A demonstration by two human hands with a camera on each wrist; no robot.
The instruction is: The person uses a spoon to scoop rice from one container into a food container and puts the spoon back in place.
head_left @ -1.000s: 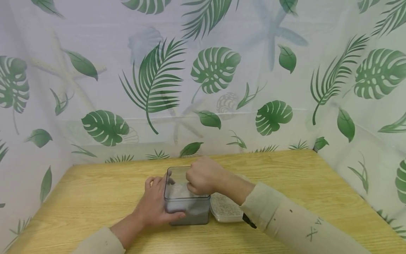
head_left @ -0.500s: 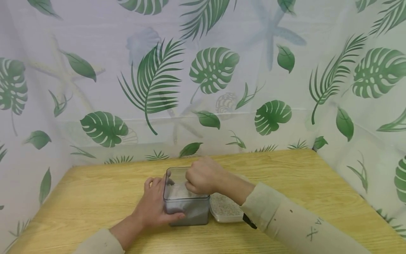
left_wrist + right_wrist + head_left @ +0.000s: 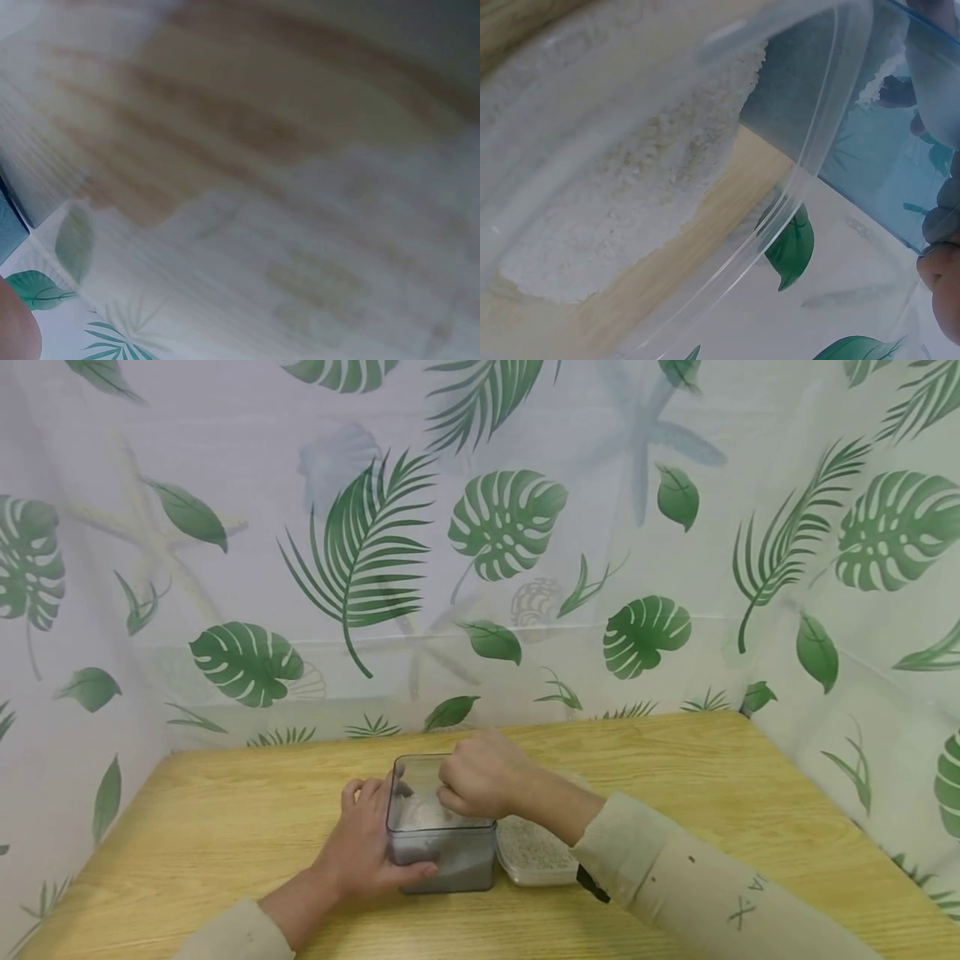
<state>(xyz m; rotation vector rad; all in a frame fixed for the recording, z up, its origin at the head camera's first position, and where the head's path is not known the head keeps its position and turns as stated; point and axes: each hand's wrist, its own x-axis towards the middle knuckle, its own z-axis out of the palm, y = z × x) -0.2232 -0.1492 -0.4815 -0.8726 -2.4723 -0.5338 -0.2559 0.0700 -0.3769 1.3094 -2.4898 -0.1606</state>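
A square, see-through grey-blue plastic box [image 3: 450, 860] stands on the table, with white, rice-like grains [image 3: 420, 810] inside. My left hand [image 3: 363, 843] grips its left side, thumb across the front and fingers around the far left. Over the box's right part, my right hand [image 3: 483, 777] is curled with its fingertips down inside the rim. In the right wrist view, a pale smooth thing [image 3: 936, 97] shows beside those curled fingers [image 3: 941, 221]; I cannot tell its kind. A clear plastic tub [image 3: 536, 856] of similar grains sits right of the box, partly under the right forearm.
The wooden table [image 3: 247, 810] meets a leaf-printed sheet [image 3: 510, 610] at the back and on both sides. A small black thing [image 3: 592, 885] shows under the right cuff. Blurred pale cloth [image 3: 225, 150] fills most of the left wrist view.
My right hand has shifted only slightly within the box, and the white grains beside it look a little more heaped. The left hand, box and tub stay in place.
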